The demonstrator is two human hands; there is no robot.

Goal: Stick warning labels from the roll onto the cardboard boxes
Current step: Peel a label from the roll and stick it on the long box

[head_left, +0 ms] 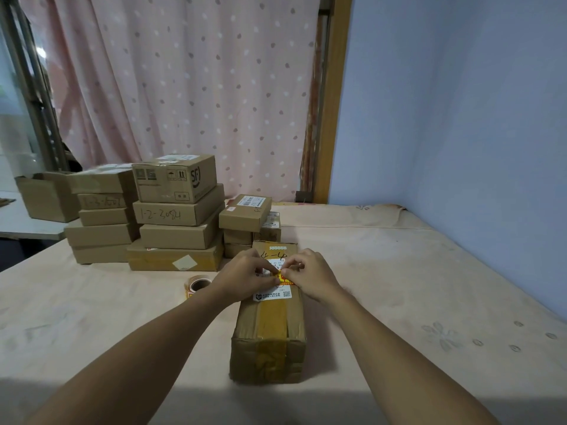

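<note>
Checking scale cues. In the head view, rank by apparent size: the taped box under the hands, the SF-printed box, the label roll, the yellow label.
1. taped box, though it is also nearest the camera
2. SF-printed box
3. label roll
4. yellow label, only partly visible, so its place after the roll is unsure

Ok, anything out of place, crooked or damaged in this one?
Only small things. The long box, where the left hand and right hand pinch the warning label, is creased at its near end, its tape wrinkled. Behind it, the small top box sits skewed, overhanging its stack. Nothing looks spilled.
</note>
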